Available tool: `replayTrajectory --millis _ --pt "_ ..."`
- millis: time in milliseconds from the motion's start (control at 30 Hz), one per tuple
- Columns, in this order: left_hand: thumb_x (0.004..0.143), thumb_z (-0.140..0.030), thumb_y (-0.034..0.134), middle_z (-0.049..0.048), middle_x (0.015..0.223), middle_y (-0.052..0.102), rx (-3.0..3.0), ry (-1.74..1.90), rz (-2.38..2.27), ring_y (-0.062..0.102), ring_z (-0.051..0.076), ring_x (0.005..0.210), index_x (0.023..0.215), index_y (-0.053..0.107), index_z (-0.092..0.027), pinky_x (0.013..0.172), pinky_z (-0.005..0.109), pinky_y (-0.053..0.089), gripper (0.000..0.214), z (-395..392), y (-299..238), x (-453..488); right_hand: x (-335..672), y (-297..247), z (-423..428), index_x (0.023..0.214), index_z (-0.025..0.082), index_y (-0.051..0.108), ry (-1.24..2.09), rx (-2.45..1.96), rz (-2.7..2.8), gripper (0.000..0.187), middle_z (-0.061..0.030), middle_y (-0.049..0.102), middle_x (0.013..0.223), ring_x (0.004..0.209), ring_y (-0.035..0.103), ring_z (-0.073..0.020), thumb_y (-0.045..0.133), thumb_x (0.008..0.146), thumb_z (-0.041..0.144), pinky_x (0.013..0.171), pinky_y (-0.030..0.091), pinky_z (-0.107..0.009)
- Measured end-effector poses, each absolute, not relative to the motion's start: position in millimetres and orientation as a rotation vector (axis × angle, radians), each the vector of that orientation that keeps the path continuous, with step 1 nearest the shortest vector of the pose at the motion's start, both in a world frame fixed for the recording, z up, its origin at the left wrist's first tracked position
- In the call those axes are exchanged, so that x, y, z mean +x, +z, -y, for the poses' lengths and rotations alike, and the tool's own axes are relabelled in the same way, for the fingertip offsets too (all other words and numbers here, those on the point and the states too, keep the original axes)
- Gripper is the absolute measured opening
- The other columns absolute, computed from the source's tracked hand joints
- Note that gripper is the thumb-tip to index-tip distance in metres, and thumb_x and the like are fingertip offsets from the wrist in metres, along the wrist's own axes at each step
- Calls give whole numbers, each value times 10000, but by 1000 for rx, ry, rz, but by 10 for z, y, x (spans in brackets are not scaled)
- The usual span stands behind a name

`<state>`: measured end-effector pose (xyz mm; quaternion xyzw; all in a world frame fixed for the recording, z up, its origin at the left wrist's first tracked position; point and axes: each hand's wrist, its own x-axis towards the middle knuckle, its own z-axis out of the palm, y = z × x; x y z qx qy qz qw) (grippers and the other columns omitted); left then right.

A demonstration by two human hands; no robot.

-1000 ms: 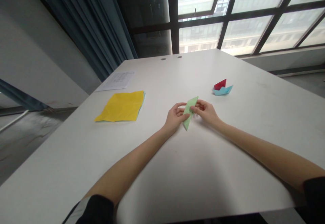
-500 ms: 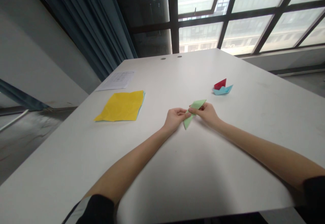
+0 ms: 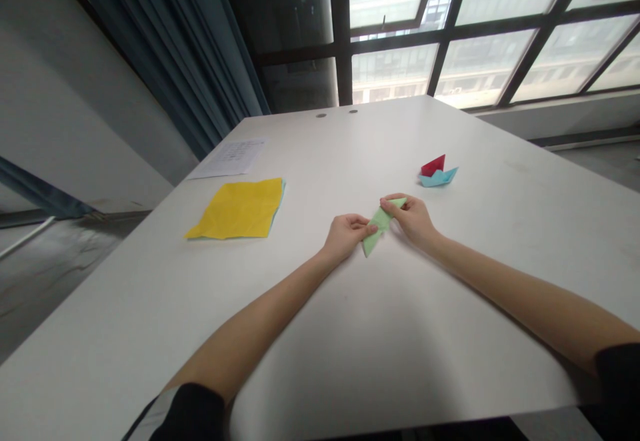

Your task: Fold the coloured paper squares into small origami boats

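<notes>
Right hand [image 3: 414, 218] shifted farther from left hand [image 3: 345, 235], fingers [image 3: 393, 209] of both pinching green paper [image 3: 382, 220]

Table [image 3: 350, 341]: broad, white, its far edge close by the windows, with two small round discs [image 3: 321, 115] set near that edge.
Windows [image 3: 395, 71]: a grid of pale panes in dark frames [image 3: 344, 34], upper right; one dark panel [image 3: 295, 11] beside the curtain.
Outside: a building facade [image 3: 480, 71], washed out, possibly several storeys.
Curtain [image 3: 165, 34]: blue, hanging in folds at left.
Wall [image 3: 75, 87]: plain grey, in shade.
Low wall [image 3: 530, 123]: pale, beneath the right-hand panes.
Floor [image 3: 60, 274]: grey, with streaky marks.
Light: daylight, brightest at the panes.
</notes>
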<state>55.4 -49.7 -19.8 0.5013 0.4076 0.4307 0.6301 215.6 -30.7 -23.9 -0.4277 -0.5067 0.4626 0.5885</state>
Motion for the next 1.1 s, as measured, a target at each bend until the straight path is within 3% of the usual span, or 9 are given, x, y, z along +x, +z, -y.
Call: replayTrajectory --millis 200,433,533,667,800,967,1100 --pt "602 -434 713 27 601 649 1235 1030 -980 562 113 530 657 636 -122 535 230 426 326 516 -190 562 2175 -181 322 738 168 656 1130 -1037 1272 328 -16 628 669 613 548 -139 699 623 472 604 447 -279" --pt "645 -341 692 8 644 621 1401 1126 -1008 510 79 538 720 646 -134 532 207 403 225 461 -241 550 2176 -156 328 762 169 651 1162 -1012 1371 422 -13 603 634 588 538 -121 520 753 570 573 430 -252" --pt "644 -334 687 -14 608 588 1300 1259 -1039 495 68 507 723 611 -137 515 201 395 226 413 -257 532 2173 -152 338 913 181 604 1170 -985 1434 400 -12 627 711 618 554 -118 619 698 518 560 426 -237" --pt "626 -340 695 -19 620 580 1126 1291 -1007 564 96 558 750 544 -148 538 209 431 274 408 -219 529 2149 -151 383 1059 201 492 1194 -997 1576 544 -11 646 769 612 557 -116 716 619 429 571 429 -245" --pt "675 -327 650 5 685 588 1165 1209 -1010 580 105 598 792 514 -152 534 203 430 251 454 -162 545 2190 -105 369 943 187 538 990 -1062 1716 359 -23 648 764 645 570 -132 657 684 405 605 438 -264" --pt "740 -269 580 25 972 553 1439 1454 -1116 528 94 703 1039 457 -229 526 179 404 326 471 -123 500 2341 92 303 872 205 615 677 -1143 2137 178 -15 652 758 665 569 -144 571 747 322 632 430 -274" --pt "748 -212 547 39 963 542 1775 1364 -1218 518 122 773 845 568 -193 549 189 403 101 457 -145 437 2427 191 282 869 218 636 592 -1144 2392 163 -3 650 734 637 560 -138 544 748 277 630 419 -263"
